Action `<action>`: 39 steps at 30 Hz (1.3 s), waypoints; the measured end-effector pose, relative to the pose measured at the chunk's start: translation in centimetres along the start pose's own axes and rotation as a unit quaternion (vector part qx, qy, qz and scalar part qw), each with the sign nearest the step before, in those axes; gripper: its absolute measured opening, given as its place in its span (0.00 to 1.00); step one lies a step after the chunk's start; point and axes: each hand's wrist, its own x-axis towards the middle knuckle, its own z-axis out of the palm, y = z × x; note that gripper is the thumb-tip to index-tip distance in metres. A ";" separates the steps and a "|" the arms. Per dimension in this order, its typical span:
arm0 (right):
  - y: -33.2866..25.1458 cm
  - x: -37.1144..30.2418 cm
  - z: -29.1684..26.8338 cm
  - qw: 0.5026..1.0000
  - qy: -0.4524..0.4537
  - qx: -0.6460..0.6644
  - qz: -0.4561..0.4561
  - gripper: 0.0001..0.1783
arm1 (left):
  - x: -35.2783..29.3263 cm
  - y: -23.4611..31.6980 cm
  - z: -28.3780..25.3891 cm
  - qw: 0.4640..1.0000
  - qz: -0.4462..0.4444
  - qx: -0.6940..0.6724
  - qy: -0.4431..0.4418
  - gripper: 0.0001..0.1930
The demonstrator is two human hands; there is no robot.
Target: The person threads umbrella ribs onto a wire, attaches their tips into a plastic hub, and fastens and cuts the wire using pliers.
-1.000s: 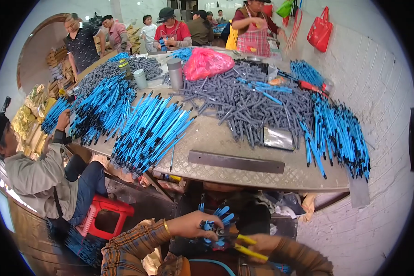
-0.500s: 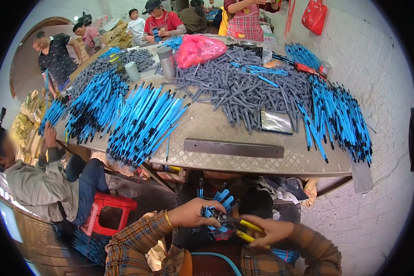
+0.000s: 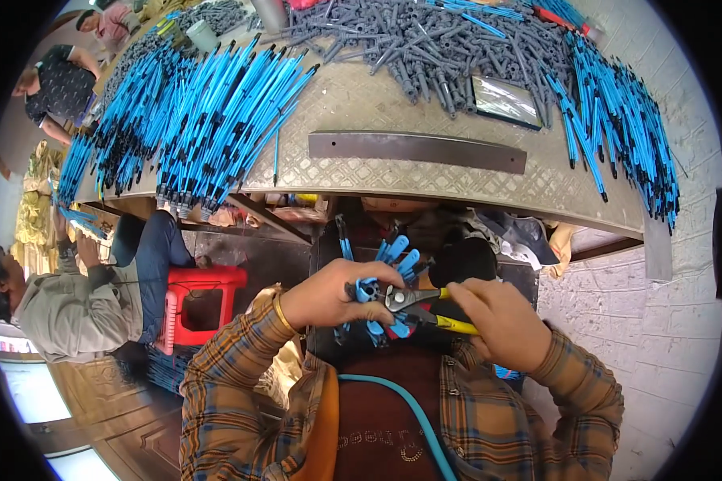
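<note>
Head view: left hand is closed around a bunch of blue plastic pieces; roughly five or six blue ends fan out above the fingers, exact count unclear because the fist and the tool cover their lower parts. Right hand is closed on the yellow handles of a pair of pliers; the metal nose meets the blue bunch just beside the left fingers. Whether the nose is clamped on a piece cannot be told. One blue hose curves up the lap, its lower end cut off by the frame edge.

Beyond the hands, the metal surface carries one flat steel bar, one shiny rectangular plate, heaps of blue rods left and right, and a grey pile, all too many to count. One seated person at left, beside one red stool; two more people at upper left, partly cut off.
</note>
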 end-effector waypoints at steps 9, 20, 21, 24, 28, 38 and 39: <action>5.8 3.8 -0.8 0.944 -0.133 0.300 -0.019 0.15 | 0.2 -0.9 0.5 0.997 0.021 -0.019 -0.069 0.25; 0.5 0.3 -1.0 0.987 -0.039 0.152 -0.019 0.18 | 0.4 -0.4 0.6 0.995 0.044 0.004 -0.090 0.25; 0.1 0.1 -1.1 0.989 -0.034 0.145 -0.007 0.17 | 0.4 -0.4 0.6 0.995 0.045 0.004 -0.090 0.25; -0.5 -0.1 -1.2 0.991 -0.025 0.133 0.018 0.17 | 0.4 -0.4 0.6 0.994 0.051 0.002 -0.093 0.25; -0.8 -0.1 -1.2 0.991 -0.026 0.127 0.026 0.16 | 0.4 -0.4 0.5 0.994 0.055 0.002 -0.098 0.25; 2.9 3.9 -1.0 0.994 -0.034 0.077 -0.064 0.16 | 0.3 -0.9 -0.3 0.992 0.032 -0.027 -0.121 0.25; 3.3 4.2 -0.7 0.993 -0.031 0.080 -0.084 0.16 | 0.3 -0.9 -0.4 0.990 0.030 -0.034 -0.135 0.25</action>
